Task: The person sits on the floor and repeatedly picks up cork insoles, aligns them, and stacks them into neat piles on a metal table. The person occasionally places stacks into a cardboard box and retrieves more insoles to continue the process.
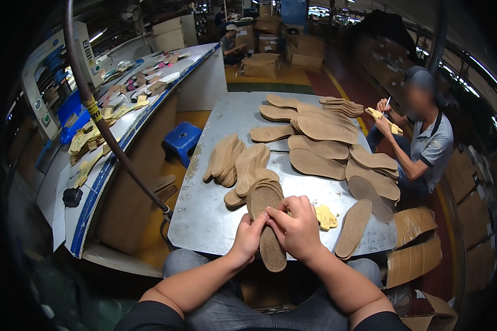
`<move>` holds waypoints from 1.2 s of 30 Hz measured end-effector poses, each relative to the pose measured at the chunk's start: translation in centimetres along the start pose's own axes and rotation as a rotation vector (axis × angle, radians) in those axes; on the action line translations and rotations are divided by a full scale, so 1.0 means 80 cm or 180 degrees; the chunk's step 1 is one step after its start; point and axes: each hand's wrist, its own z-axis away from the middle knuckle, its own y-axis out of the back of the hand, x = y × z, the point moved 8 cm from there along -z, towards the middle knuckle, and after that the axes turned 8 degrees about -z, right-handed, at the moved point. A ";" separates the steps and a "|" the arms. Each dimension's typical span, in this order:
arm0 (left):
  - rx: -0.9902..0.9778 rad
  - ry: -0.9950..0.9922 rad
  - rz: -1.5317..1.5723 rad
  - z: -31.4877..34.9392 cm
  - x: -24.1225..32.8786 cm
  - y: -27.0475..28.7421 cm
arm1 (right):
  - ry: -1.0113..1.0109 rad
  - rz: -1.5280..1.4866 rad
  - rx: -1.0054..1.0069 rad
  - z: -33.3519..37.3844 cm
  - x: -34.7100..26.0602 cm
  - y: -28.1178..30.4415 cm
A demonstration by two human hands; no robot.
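Observation:
A brown cork-like insole (271, 251) sticks out over the table's near edge, its far part resting by a stack of similar insoles (266, 179). My left hand (249, 236) grips its left edge, thumb on top. On the other side my right hand (298, 227) pinches it, fingertips meeting the left thumb near the middle. Just right of my right hand lies a yellow shaped template (326, 218). A single insole (354, 228) lies further right, beside a translucent sole-shaped sheet (371, 197).
More insole piles (324, 128) cover the metal table (201, 220). A co-worker (425, 132) sits at the right, holding a pen and yellow pieces. At the left stand a blue stool (182, 140), a dark pole (124, 157) and a long bench (174, 74). Cardboard (413, 259) lies at the lower right.

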 end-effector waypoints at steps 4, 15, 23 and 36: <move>0.0079 0.0030 0.0004 0.000 -0.002 -0.001 | -0.0111 -0.0069 0.0038 0.002 0.005 -0.005; 0.0291 0.0098 0.0115 0.010 0.006 0.003 | 0.0101 0.0080 -0.0313 0.005 0.010 -0.011; 0.0098 0.0147 0.0083 -0.002 0.018 0.000 | 0.0357 -0.0722 -0.0256 0.002 -0.006 0.005; 0.0200 0.0224 0.0305 0.002 0.026 0.002 | -0.0987 -0.2329 -0.1095 0.020 0.039 -0.011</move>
